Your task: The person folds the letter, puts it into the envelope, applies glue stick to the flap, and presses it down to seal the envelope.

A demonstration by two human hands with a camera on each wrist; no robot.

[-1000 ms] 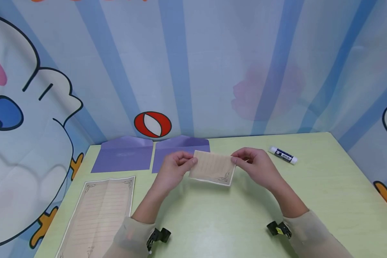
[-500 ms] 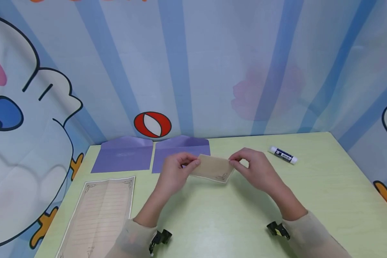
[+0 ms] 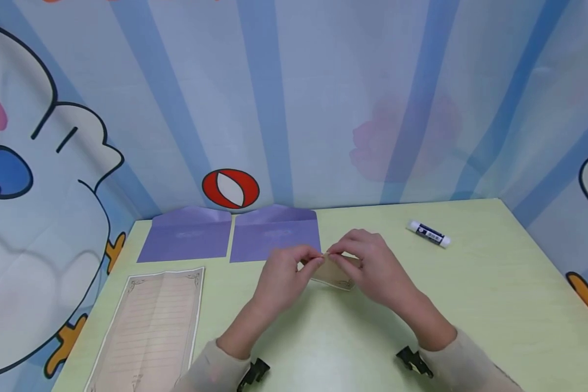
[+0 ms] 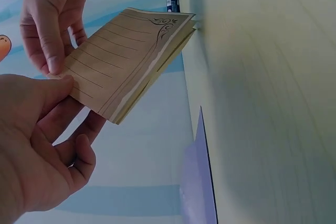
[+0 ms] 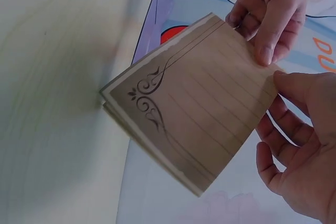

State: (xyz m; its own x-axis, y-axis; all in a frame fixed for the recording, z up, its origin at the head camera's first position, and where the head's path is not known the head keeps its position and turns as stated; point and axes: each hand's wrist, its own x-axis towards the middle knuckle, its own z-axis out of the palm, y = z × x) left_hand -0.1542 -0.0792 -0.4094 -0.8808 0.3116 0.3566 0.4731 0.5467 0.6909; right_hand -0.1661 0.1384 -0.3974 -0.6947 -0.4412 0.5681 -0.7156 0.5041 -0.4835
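Observation:
Above the middle of the table, my left hand [image 3: 286,277] and right hand [image 3: 377,269] pinch the upper edge of a folded sheet of letter paper [image 3: 332,276]. Their fingertips nearly meet there. Tan, lined and with a scroll ornament at a corner, the folded paper [image 5: 194,103] shows several layers at its loose edges in both wrist views. It hangs tilted below the fingers, and in the head view the hands cover much of it. Each thumb lies on the lined face in the wrist views.
Two purple envelopes [image 3: 183,239] lie side by side at the back left, flaps raised. An unfolded lined sheet [image 3: 147,326] with creases lies at the front left. A glue stick [image 3: 428,234] rests at the back right. A printed curtain [image 3: 313,109] stands behind the table.
Both hands have slid toward each other along the paper's upper edge, from its two ends to close together. The left hand moved right and slightly down, uncovering more of the second envelope.

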